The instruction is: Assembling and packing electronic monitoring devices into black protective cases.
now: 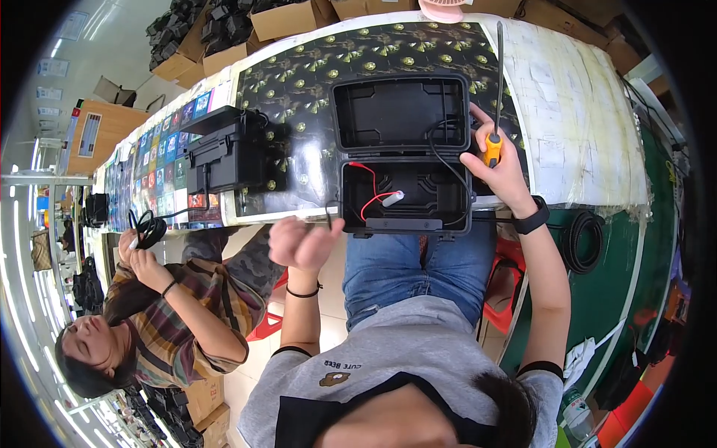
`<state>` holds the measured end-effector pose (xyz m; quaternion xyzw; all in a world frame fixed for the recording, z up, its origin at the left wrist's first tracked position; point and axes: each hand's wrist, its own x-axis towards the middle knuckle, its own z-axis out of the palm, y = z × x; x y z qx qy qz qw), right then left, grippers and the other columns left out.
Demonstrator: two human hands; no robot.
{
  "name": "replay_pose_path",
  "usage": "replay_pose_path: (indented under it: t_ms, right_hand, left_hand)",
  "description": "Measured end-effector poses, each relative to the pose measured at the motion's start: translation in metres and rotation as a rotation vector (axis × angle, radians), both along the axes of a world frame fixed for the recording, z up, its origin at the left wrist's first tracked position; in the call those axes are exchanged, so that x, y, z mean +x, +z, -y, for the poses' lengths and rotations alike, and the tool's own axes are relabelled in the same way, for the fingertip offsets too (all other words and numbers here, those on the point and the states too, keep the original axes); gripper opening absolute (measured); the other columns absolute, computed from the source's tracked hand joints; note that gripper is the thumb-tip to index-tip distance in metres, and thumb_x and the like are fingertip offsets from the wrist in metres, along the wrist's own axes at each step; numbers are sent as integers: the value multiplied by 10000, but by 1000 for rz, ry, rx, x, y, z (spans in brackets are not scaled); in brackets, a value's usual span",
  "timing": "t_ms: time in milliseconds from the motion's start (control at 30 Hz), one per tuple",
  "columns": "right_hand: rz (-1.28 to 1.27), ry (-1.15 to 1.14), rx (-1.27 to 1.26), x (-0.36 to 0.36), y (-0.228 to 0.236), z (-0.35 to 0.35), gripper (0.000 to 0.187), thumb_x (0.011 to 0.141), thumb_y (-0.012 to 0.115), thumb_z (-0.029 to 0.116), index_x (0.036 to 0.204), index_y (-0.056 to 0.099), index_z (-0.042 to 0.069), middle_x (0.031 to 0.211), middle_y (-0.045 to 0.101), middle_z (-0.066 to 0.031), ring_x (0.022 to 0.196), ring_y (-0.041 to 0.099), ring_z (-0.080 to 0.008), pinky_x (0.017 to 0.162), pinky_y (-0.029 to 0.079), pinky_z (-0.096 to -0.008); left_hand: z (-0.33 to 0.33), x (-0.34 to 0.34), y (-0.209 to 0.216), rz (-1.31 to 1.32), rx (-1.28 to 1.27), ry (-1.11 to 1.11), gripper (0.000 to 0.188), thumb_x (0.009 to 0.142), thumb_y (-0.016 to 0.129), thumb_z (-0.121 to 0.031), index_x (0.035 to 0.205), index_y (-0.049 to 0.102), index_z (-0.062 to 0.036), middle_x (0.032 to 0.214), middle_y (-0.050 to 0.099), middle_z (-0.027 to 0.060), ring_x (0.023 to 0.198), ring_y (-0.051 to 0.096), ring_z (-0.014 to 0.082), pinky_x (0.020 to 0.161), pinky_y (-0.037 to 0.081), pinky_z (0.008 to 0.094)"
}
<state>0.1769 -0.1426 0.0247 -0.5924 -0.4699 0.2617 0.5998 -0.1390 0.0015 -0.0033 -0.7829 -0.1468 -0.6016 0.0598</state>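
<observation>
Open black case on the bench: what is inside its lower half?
Inside the black case lie a red wire, a black wire and a small white cylinder. Where the black wire ends is hidden behind the right hand.

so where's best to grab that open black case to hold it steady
Probably the front wall of the open black case, taken from the near side by the left hand. That edge is bare and closest; the right hand with the screwdriver occupies the right side, and wires fill the inside.
</observation>
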Motion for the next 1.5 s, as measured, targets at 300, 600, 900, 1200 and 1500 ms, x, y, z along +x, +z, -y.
replay_pose_path:
  t_ms: [300, 600, 900, 1200, 1500]
  right_hand:
    - [-53, -16, -32, 3, -9, 2, 362, 825, 774, 94, 847, 414, 123, 1537, 403, -158, 1060, 496, -127, 992, 401, -304]
    - [-2, -13, -10, 3, -11, 1, 357, 830, 771, 94, 847, 415, 123, 1533, 408, -169, 1149, 495, -150, 1009, 389, -313]
    - [-95, -30, -107, 2, -7, 3, 353, 833, 771, 102, 852, 419, 126, 1535, 408, -175, 1262, 478, -192, 1055, 363, -328]
    - [-66, -27, -32, 0, -5, 1, 351, 828, 778, 105, 871, 430, 134, 1538, 398, -196, 1327, 450, -206, 1083, 360, -343]
    - [-71, -39, -13, 3, -12, 0, 351, 823, 786, 108, 917, 449, 138, 1509, 436, -208, 1358, 439, -218, 1058, 367, -330]
  left_hand:
    - [18, 1, 24, -564, 15, -8, 362, 969, 573, -487, 985, 759, -178, 1004, 732, -36, 981, 648, 159, 900, 440, 354]
    - [22, 5, 30, -674, -115, -23, 392, 838, 706, -511, 1037, 757, -177, 1170, 702, -65, 1141, 595, 168, 1090, 330, 435]
    - [11, 14, 37, -820, -231, -156, 385, 723, 766, -492, 770, 624, -138, 996, 650, -16, 1200, 575, 213, 1123, 308, 511]
    - [31, 26, 46, -683, -137, 30, 402, 803, 699, -585, 834, 664, -185, 1022, 638, -37, 1147, 591, 186, 1135, 275, 538]
    - [87, 82, 48, -745, -127, -273, 504, 837, 702, -379, 1322, 648, -253, 1421, 540, -92, 1307, 491, 133, 1145, 262, 552]
